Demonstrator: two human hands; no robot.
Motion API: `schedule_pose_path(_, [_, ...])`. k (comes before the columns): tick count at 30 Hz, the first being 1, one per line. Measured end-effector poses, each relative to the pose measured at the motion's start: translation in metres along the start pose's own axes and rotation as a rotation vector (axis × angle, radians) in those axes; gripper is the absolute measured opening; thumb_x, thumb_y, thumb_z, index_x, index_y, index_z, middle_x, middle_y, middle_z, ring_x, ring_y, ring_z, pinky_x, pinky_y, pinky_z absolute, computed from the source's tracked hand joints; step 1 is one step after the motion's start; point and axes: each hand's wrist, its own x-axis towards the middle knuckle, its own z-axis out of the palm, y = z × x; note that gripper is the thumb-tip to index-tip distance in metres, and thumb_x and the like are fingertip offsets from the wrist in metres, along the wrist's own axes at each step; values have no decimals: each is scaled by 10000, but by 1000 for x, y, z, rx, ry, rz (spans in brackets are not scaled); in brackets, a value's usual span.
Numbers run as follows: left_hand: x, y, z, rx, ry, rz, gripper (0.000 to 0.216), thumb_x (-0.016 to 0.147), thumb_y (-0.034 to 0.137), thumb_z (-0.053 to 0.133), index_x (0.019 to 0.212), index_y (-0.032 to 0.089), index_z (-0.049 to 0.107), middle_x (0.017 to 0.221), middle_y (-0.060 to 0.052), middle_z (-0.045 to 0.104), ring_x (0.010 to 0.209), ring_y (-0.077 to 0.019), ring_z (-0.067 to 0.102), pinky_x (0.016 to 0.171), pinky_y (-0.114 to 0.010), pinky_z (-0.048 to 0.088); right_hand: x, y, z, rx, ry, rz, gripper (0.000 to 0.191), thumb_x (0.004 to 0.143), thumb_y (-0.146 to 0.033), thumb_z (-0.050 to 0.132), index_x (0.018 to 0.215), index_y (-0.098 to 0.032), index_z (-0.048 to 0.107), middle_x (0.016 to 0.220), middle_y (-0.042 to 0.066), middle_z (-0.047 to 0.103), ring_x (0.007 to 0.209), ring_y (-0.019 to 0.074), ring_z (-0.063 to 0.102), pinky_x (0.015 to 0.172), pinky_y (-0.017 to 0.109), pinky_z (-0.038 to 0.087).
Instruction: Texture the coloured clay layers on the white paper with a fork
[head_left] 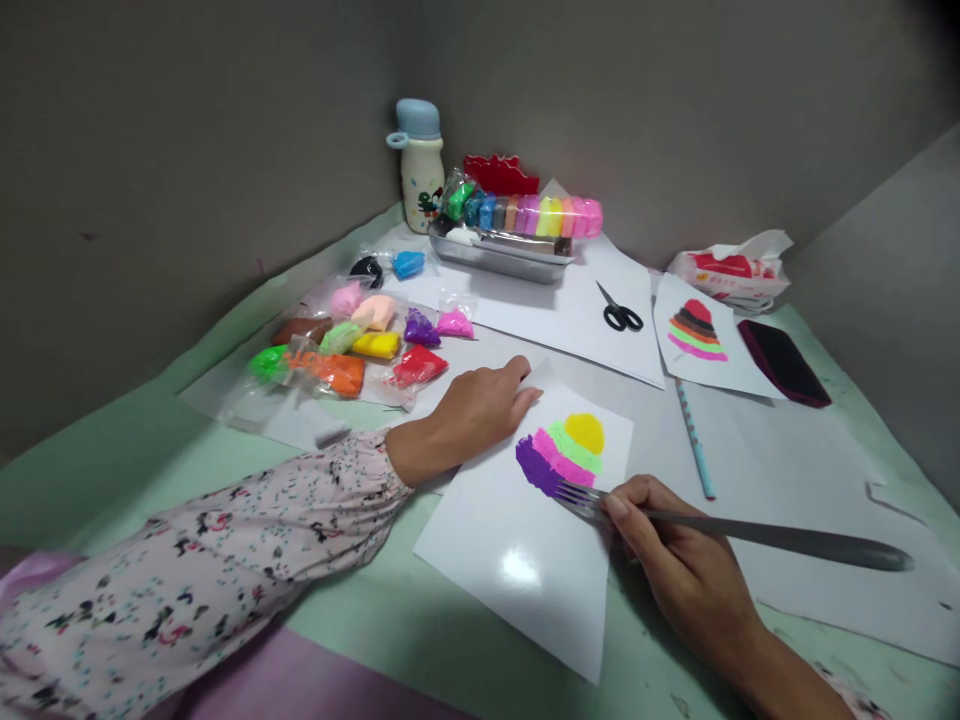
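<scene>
My right hand (671,560) grips a metal fork (787,537) near its neck. The tines rest on the purple clay band at the lower edge of a layered clay shape (555,455) in purple, pink, light green and yellow. This shape is stuck on a glossy white sheet of paper (517,540), which lies tilted on the table. My left hand (480,405) is closed at the sheet's upper left edge, thumb and forefinger by the paper. Its other fingers are hidden beneath the hand. To its left lie several bagged lumps of coloured clay (375,345).
Behind are a metal tray (499,258), a row of packed clay (551,215) and a bottle (422,170). At right lie scissors (622,315), a second clay picture (697,335), a phone (784,362), a pencil (696,440) and a tissue pack (731,270).
</scene>
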Motion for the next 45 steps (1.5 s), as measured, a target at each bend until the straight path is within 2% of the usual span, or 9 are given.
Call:
schedule_pose_path(17, [-1,-2,1,6,2,17,334,939,445,337,1085,181,478,811,-92,697,706,-253,655,549,-310,399,-3,7,-3,29,57,58,344,941,-423,433,669,-218,485,614,-17,469,582,142,458,537,263,347])
schedule_pose_path(21, [-2,-2,2,8,17,28,325,936,439,343,1071,180,483,789,-94,693,689,-261,652,538,-314,396,-4,5,-5,16,87,30,347,944,-400,437,653,-218,487,590,-23,472,557,133,458,524,253,353])
schedule_pose_path(27, [-2,1,-1,15,0,8,315,932,431,359,1083,184,483,800,-94,695,713,-267,660,553,-316,408,0,-6,1,-63,56,-54,261,927,-370,482,744,-214,584,608,-25,526,569,127,505,543,238,392])
schedule_pose_path(35, [-2,2,0,4,-7,16,323,933,438,354,1080,181,482,801,-89,697,708,-261,659,545,-313,401,4,-11,6,-84,37,-63,254,919,-373,485,760,-217,606,653,-20,575,605,132,533,557,230,418])
schedule_pose_path(45, [-2,5,-2,-5,-34,-3,322,934,433,364,1094,181,483,824,-97,698,726,-255,657,578,-315,418,3,-9,5,-80,17,-58,278,933,-371,449,729,-217,559,613,-27,501,570,129,488,535,239,390])
